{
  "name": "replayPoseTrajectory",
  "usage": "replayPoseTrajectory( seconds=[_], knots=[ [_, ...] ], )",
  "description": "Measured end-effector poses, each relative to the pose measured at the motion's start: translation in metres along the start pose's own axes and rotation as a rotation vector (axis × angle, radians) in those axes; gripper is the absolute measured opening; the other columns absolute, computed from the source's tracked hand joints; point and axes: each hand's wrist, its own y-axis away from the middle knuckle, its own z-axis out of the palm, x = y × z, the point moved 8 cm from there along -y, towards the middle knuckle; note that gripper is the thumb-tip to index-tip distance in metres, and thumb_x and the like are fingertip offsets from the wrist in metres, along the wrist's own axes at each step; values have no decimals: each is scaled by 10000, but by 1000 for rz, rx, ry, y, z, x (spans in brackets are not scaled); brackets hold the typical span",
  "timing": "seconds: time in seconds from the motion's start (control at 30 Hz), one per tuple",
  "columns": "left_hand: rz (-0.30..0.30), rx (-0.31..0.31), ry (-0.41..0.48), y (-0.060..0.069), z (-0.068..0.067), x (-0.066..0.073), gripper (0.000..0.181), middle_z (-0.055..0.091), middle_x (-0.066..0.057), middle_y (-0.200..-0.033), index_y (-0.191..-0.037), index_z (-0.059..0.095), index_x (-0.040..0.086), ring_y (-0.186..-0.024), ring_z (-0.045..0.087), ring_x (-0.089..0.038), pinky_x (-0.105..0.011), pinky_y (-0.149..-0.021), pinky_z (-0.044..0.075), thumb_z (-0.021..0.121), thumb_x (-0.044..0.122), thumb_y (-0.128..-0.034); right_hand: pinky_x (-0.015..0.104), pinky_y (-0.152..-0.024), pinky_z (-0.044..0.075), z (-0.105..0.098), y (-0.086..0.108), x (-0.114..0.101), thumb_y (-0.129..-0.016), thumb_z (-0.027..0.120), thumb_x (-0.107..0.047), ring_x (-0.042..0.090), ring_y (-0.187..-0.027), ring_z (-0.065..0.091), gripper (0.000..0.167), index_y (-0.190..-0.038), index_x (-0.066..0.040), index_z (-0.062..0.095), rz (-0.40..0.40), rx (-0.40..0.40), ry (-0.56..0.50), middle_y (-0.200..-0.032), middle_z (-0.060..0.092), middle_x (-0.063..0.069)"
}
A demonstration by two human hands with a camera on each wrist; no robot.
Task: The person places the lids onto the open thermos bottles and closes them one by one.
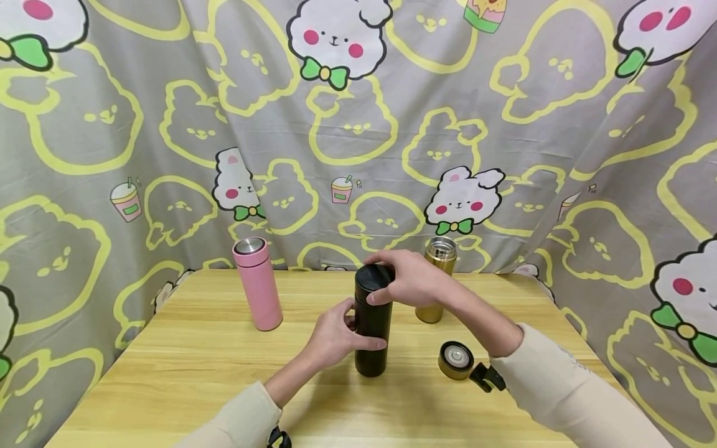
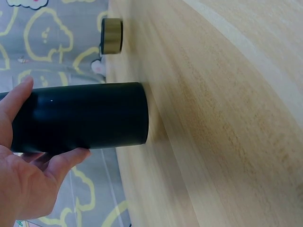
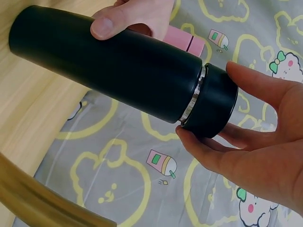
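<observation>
A black bottle (image 1: 372, 323) stands upright on the table in the head view. My left hand (image 1: 334, 336) grips its middle, thumb across the front; in the left wrist view the same hand (image 2: 28, 175) wraps the bottle (image 2: 85, 116). Around the black lid (image 1: 371, 278) are the fingers of my right hand (image 1: 411, 277). From the right wrist view, the right hand (image 3: 265, 132) pinches the lid (image 3: 213, 101) between thumb and fingers, and a narrow silvery band shows between lid and bottle body (image 3: 128, 66).
A pink bottle (image 1: 259, 292) with its lid on stands at the back left. Behind my right hand is a gold bottle (image 1: 430, 311) with an uncovered mouth. Its gold lid (image 1: 456, 361) lies on the table (image 1: 224, 386) near my right forearm. A patterned curtain (image 1: 358, 143) hangs behind.
</observation>
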Motion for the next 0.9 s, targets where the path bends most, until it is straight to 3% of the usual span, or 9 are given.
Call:
replayPoseTrajectory(
  seconds=[0.4,0.67,0.9],
  knots=[
    [-16,0,20,0,0,-1,659,733,5,-1128,-1180,605,202,-1076,711,-164,-430,-911,576,960,392,-658,338,-800,552,-1,3,-1,-784,866,-327,203,-969,666,610,-1321,-157,631,21,75,2,-1218,704,89],
    [-15,2,17,0,0,-1,648,729,-3,-1133,-1197,602,206,-1069,712,-168,-429,-902,580,955,363,-677,317,-738,536,-1,2,0,-758,869,-422,185,-867,640,576,-1194,-115,650,26,154,53,-994,704,43],
    [-6,7,21,1,0,0,701,740,11,-1115,-1241,611,230,-1043,716,-147,-396,-889,582,963,384,-654,310,-700,518,-1,2,0,-745,866,-481,193,-830,615,589,-1106,-82,626,19,199,91,-946,670,43]
  ],
)
